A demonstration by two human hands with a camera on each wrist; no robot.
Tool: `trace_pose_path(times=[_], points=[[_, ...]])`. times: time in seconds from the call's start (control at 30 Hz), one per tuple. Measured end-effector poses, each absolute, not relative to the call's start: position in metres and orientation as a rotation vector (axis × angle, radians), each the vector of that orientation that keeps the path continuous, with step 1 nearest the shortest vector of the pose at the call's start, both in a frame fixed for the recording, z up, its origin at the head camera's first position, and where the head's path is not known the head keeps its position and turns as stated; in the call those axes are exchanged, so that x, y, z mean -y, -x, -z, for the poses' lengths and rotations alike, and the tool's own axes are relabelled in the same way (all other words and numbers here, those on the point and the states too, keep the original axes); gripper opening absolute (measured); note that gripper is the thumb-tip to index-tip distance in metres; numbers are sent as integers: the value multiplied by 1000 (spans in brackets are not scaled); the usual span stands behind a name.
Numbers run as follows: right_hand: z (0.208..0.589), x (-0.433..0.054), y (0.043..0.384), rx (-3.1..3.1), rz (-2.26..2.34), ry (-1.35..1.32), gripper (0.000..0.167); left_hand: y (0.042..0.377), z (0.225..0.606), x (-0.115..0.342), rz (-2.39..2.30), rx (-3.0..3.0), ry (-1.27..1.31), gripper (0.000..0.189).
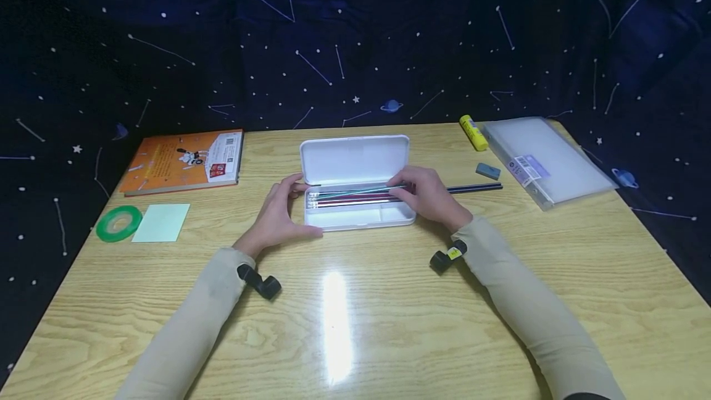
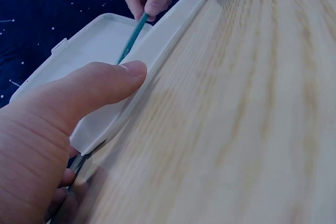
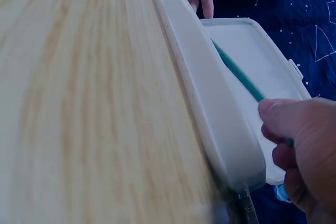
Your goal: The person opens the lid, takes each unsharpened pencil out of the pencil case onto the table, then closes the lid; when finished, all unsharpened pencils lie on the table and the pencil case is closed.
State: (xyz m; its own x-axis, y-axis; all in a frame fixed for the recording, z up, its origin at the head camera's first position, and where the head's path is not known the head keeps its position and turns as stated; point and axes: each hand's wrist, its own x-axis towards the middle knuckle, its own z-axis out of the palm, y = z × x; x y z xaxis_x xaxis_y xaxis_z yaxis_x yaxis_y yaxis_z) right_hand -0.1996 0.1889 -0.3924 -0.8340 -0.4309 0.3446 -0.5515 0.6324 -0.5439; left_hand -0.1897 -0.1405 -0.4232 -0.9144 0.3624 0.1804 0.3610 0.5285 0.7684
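Note:
A white pencil case (image 1: 358, 221) lies with its lid (image 1: 355, 159) raised at the back. Several pencils (image 1: 350, 201), dark red and dark-coloured, lie lengthwise inside. My left hand (image 1: 276, 215) holds the case's left end, thumb on the front wall and fingers around the back corner. Between right thumb and fingers, my right hand (image 1: 424, 195) pinches a green pencil (image 3: 239, 72), slanted over the case's right half. Dark slim sticks (image 1: 474, 188) stick out past the case's right end; how far they run behind or beneath it is hidden.
On the left are an orange book (image 1: 166, 168), green tape (image 1: 119, 223) and a pale green paper pad (image 1: 161, 223). To the right lie a yellow glue stick (image 1: 473, 133), a blue-grey eraser (image 1: 487, 171) and a translucent folder (image 1: 561, 165). A starry dark cloth (image 1: 355, 36) hangs behind the table.

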Motion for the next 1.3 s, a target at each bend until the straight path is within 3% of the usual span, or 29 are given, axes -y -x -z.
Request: trace_pose_path(times=[0.43, 1.3], points=[[380, -204, 195, 2623, -1128, -641, 12, 190, 423, 140, -1394, -2752, -680, 119], [358, -315, 170, 2522, -990, -395, 10, 190, 423, 141, -1382, -2750, -683, 115]])
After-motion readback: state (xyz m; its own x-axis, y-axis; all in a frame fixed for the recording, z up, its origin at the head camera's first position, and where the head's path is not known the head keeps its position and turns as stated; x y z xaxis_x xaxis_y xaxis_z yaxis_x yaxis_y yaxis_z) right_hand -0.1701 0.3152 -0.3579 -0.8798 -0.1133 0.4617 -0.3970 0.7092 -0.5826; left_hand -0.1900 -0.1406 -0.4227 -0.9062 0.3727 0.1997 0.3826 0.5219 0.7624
